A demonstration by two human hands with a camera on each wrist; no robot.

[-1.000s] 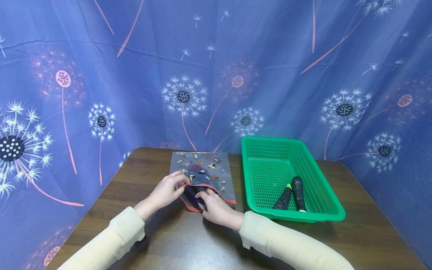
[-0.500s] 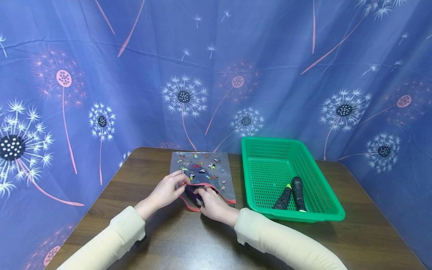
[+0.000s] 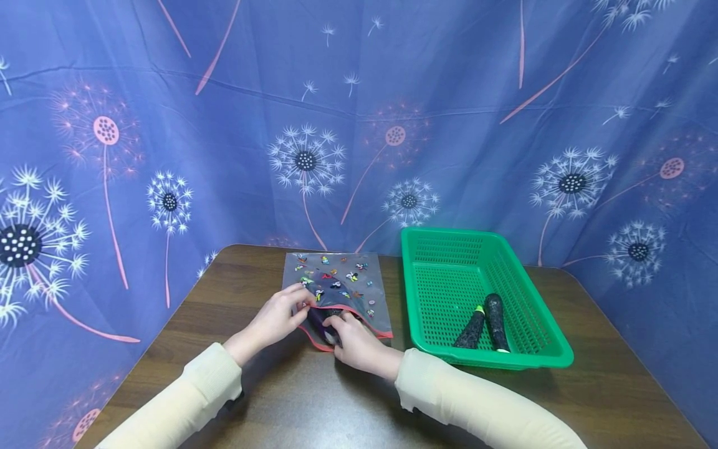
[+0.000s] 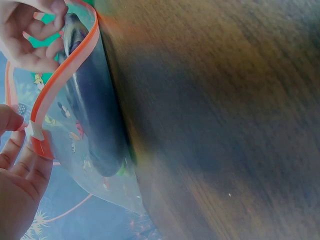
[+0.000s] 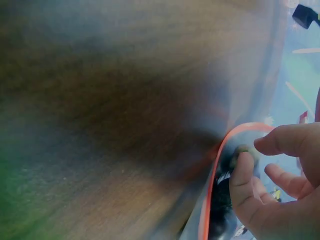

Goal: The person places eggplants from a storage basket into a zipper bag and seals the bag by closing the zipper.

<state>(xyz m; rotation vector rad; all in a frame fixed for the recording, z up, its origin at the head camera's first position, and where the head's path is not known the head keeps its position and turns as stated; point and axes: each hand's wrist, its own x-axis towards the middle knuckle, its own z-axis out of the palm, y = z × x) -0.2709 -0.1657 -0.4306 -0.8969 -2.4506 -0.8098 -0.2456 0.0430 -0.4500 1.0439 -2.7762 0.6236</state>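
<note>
A clear zip bag printed with small colourful figures lies on the table, its orange-red mouth held apart. My left hand pinches the upper lip at the left corner, beside a white slider. Inside, a long, glossy, dark purple eggplant shows through the plastic. My right hand is in the mouth from the right, thumb and fingers apart. One of its fingertips lies against the pale end of a dark vegetable. The deeper part of the bag's contents is hidden by the print and lip.
A green perforated basket stands right of the bag. In it lie two dark, rough-skinned vegetables: one with a green tip, the other with a pale end. A blue dandelion-print cloth hangs behind the wooden table.
My right hand has shifted a little left into the bag's mouth, then slightly back right. The left hand has kept its hold on the lip.
</note>
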